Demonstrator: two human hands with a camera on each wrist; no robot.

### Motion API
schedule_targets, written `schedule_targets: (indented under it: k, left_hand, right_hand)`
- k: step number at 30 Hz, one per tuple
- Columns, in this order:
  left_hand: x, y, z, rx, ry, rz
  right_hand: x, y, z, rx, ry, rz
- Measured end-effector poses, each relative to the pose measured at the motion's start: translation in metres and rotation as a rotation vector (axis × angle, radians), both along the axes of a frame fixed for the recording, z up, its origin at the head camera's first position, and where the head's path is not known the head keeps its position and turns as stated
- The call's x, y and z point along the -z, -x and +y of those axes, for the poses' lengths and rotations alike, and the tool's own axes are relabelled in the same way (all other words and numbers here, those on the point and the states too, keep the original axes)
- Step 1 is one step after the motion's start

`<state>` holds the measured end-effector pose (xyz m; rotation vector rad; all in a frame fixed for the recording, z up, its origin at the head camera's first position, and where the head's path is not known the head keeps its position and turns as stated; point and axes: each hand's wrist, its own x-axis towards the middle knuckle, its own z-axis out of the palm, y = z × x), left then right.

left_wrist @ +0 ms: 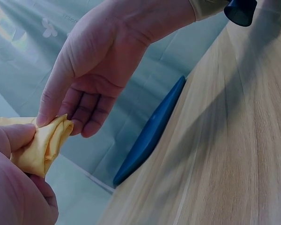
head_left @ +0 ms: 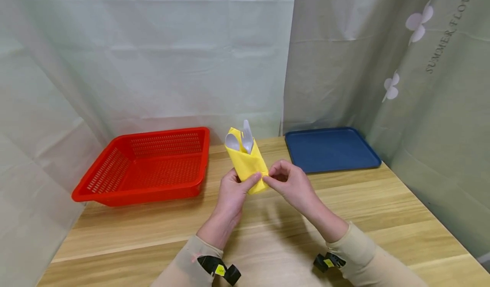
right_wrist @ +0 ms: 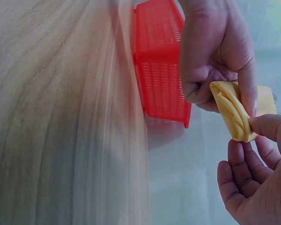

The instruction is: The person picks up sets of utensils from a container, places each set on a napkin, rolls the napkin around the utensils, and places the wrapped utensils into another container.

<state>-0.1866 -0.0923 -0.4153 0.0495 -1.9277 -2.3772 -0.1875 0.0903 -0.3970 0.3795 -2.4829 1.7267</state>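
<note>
A folded yellow napkin (head_left: 246,163) is held up over the table, wrapped as a pouch. From its top stick out a spoon (head_left: 232,142), a fork (head_left: 246,142) and a knife (head_left: 246,127), all pale plastic. My left hand (head_left: 232,195) grips the lower part from the left, thumb across the front. With thumb and index finger my right hand (head_left: 294,185) pinches the napkin's right edge near the bottom. In the right wrist view the layered folds of the napkin's lower end (right_wrist: 232,112) show between both hands.
A red plastic basket (head_left: 199,185) with perforated walls stands at the left of the wooden table (head_left: 153,231). At the back right lies a blue tray (head_left: 333,149). Pale curtains (head_left: 172,57) hang close behind and along the sides.
</note>
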Motion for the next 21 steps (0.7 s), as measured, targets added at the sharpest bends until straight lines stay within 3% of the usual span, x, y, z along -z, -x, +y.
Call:
schedule_targets:
  k: [14,21]
  left_hand:
    - [-0.018,-0.007,-0.024,-0.044,0.100,-0.021]
    - [-0.033,-0.015,-0.039,-0.047,0.213,-0.061]
  right_hand:
    - [-0.001,-0.005,-0.008,-0.021,-0.079,-0.002]
    - [0.000,-0.003,-0.011,-0.034,-0.127,0.028]
